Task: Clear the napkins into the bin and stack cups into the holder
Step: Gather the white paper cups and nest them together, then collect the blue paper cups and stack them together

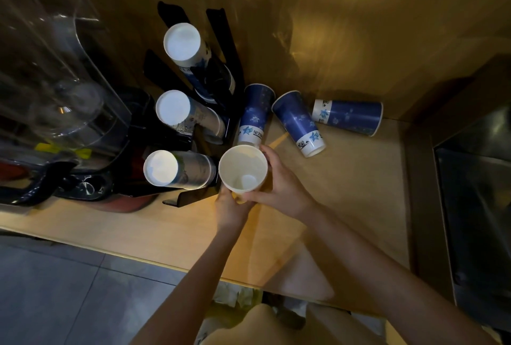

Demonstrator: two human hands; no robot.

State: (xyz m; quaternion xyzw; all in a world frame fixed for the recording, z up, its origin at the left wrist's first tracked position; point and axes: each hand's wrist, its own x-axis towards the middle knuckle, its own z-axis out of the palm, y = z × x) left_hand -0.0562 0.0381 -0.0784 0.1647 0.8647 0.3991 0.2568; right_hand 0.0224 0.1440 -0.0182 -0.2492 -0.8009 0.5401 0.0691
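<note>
Both hands hold one white paper cup (242, 169), mouth up, just right of the black cup holder (221, 38). My left hand (231, 208) grips it from below and my right hand (279, 178) wraps its right side. The holder carries three stacks of upturned cups: top (182, 42), middle (172, 107) and bottom (161, 167). Three blue cups lie on the wooden counter (359, 178): one (255, 112) leaning against the holder, one (298, 123) beside it, one (348, 117) on its side by the wall.
A blender with a clear jug (52, 73) stands left of the holder. A dark metal sink (475, 206) lies at the right. Below the counter edge a bin (240, 300) with crumpled paper shows between my arms. Grey floor tiles (55, 289) lie at lower left.
</note>
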